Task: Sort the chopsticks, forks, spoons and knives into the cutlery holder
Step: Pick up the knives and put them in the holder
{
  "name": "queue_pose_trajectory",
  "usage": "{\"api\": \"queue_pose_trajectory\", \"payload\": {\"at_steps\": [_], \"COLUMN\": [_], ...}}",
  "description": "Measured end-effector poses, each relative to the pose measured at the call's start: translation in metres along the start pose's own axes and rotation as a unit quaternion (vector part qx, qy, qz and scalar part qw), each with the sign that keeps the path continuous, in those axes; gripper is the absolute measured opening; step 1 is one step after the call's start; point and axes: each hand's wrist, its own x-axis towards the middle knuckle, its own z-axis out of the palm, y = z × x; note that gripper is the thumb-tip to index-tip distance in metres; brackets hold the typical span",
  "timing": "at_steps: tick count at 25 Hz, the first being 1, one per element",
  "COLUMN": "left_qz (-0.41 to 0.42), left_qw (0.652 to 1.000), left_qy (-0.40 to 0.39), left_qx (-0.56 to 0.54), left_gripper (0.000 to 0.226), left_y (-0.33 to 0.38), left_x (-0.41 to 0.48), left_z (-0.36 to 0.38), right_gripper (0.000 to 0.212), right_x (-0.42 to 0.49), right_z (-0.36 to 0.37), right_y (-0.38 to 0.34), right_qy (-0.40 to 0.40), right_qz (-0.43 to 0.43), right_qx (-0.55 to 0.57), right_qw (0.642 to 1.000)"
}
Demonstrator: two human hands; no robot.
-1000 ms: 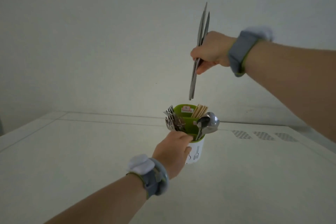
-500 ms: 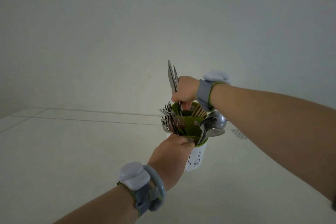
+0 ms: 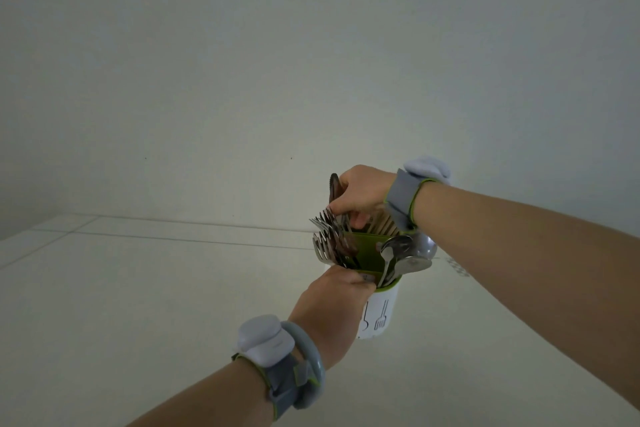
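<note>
Head view shows us at the lower centre of the frame, our left hand (image 3: 337,302) wrapped around the near side of the white cutlery holder (image 3: 379,314) with its green insert, steadying it on the pale table (image 3: 138,305). Just above it, our right hand (image 3: 360,192) is curled shut on the knives (image 3: 333,189), whose rounded tips poke up past the knuckles at centre frame; their long axis runs near upright, leaning slightly to the left, with the lower ends going down into the holder, though the hand hides which compartment takes them. Forks (image 3: 327,236) fan out tines-up on the left of the rim, spoons (image 3: 405,253) lean out bowls-up on the right, and wooden chopsticks (image 3: 382,227) stand at the back. We judge the risk to be the knives snagging on the crowded fork tines or slipping into the fork slot, since the two sit touching or nearly so; a hard push could also tip the narrow holder if our left grip loosens.
</note>
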Motion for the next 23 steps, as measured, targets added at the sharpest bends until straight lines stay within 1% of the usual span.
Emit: {"api": "queue_pose_trajectory", "payload": {"at_steps": [2,3,5,7,10,13,15,19,23], "left_qz": [-0.004,-0.005,-0.004,-0.004,-0.006,-0.004,0.000,-0.013,-0.018], "left_qw": [1.000,1.000,1.000,1.000,1.000,0.999,0.998,0.997,0.995], "left_qy": [-0.006,-0.006,-0.005,-0.006,-0.005,0.002,-0.001,0.000,-0.022], "left_qx": [-0.002,-0.003,-0.002,0.004,0.021,0.044,0.058,0.072,0.099], "left_gripper": [0.031,0.032,0.032,0.031,0.030,0.031,0.032,0.036,0.039], "left_y": [0.001,0.001,0.000,0.001,0.002,0.001,0.004,0.013,0.015], "left_x": [0.001,0.001,0.002,0.002,0.001,0.000,0.001,0.001,0.000], "left_z": [-0.001,-0.001,-0.001,-0.001,0.000,0.002,0.005,0.009,0.006], "right_gripper": [0.025,0.025,0.020,0.022,0.025,0.030,0.032,0.034,0.035], "right_x": [0.000,0.001,-0.002,-0.005,-0.014,-0.023,-0.031,-0.048,-0.062], "right_z": [-0.007,-0.011,-0.013,-0.011,-0.013,-0.025,-0.033,-0.037,-0.039], "right_y": [0.000,0.000,-0.001,0.001,0.002,0.004,0.010,0.029,0.047], "right_qy": [0.015,0.021,0.021,0.015,0.025,0.074,0.106,0.132,0.172], "right_qz": [-0.001,-0.005,-0.011,-0.013,-0.018,-0.020,-0.022,-0.018,-0.024], "right_qx": [0.112,0.153,0.189,0.169,0.082,-0.009,-0.042,-0.032,-0.039], "right_qw": [0.994,0.988,0.982,0.985,0.996,0.997,0.993,0.991,0.984]}}
